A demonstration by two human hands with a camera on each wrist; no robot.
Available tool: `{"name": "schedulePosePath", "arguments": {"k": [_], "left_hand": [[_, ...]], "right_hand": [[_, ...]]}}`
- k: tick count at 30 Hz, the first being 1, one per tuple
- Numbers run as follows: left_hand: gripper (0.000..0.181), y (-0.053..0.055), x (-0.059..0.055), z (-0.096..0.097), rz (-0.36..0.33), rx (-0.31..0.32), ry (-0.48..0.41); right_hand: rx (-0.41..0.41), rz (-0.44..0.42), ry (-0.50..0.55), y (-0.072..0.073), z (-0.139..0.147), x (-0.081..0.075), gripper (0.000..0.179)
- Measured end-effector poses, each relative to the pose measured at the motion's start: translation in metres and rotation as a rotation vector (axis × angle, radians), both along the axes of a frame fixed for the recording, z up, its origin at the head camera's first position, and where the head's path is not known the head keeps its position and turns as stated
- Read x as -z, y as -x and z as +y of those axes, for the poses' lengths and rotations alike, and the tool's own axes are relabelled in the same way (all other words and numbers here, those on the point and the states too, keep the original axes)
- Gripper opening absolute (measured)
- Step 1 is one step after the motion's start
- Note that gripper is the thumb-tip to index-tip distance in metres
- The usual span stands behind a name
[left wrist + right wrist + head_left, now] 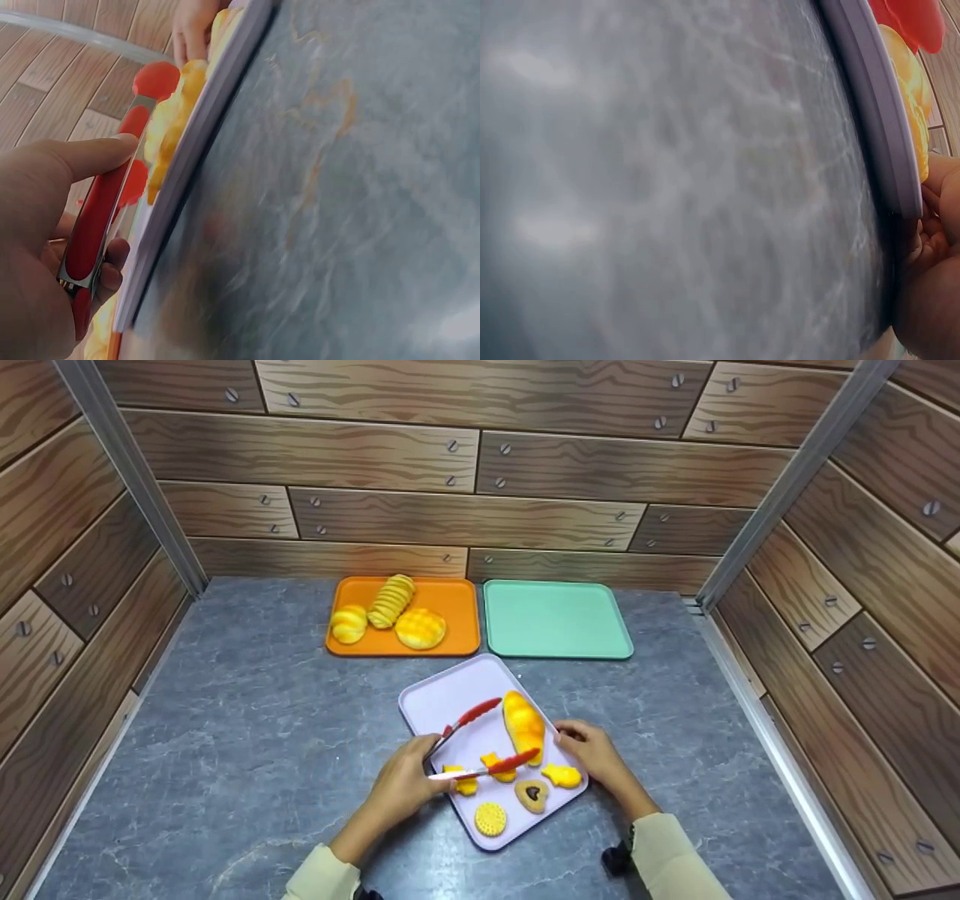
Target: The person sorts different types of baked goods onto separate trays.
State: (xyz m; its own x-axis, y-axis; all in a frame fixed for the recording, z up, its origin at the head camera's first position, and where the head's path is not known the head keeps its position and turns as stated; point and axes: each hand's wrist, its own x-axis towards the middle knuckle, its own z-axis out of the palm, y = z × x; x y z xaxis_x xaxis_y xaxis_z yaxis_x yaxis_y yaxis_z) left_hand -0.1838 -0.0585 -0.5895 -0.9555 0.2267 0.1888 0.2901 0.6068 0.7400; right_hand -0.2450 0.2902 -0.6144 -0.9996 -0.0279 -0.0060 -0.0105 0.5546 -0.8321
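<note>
My left hand [403, 781] grips a pair of red-tipped tongs [97, 217], its arms spread apart over the lavender tray [450, 690]. Nothing is between the tong tips; one is beside the upper end of a long golden bread [523, 724], the other crosses over its lower end. At the tray's right edge my right hand [596, 754] holds the rim with curled fingers. On the tray's near half lie a heart-shaped cookie [532, 796], a round yellow cookie [490, 819] and several small yellow shaped pieces [562, 776], some partly hidden by the tongs. The tray sits at an angle on the table.
Behind, an orange tray [457, 619] carries a ridged long bread [391, 601], a round bun [421, 628] and a striped roll [349, 624]. A mint green tray [556, 619] stands beside it. Wood-patterned walls [375, 450] enclose the grey marbled table [247, 735] on three sides.
</note>
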Motion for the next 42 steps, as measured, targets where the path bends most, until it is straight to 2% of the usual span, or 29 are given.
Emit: {"name": "schedulePosePath", "arguments": {"k": [4,13,31,42], "left_hand": [[0.072,-0.002,0.002,0.005,-0.031,0.018,0.011],[0.072,-0.004,0.000,0.013,-0.098,0.003,-0.025],[0.068,0.009,-0.004,0.031,-0.036,-0.031,0.064],[0.059,0.012,-0.003,0.025,0.021,-0.064,0.038]], "right_hand": [[-0.019,0.018,0.010,-0.001,0.000,0.000,0.023],[-0.029,0.034,-0.005,-0.001,0.001,-0.001,0.023],[-0.018,0.025,0.002,0.000,0.002,0.001,0.024],[-0.009,0.017,0.011,-0.001,0.000,0.000,0.023]]}}
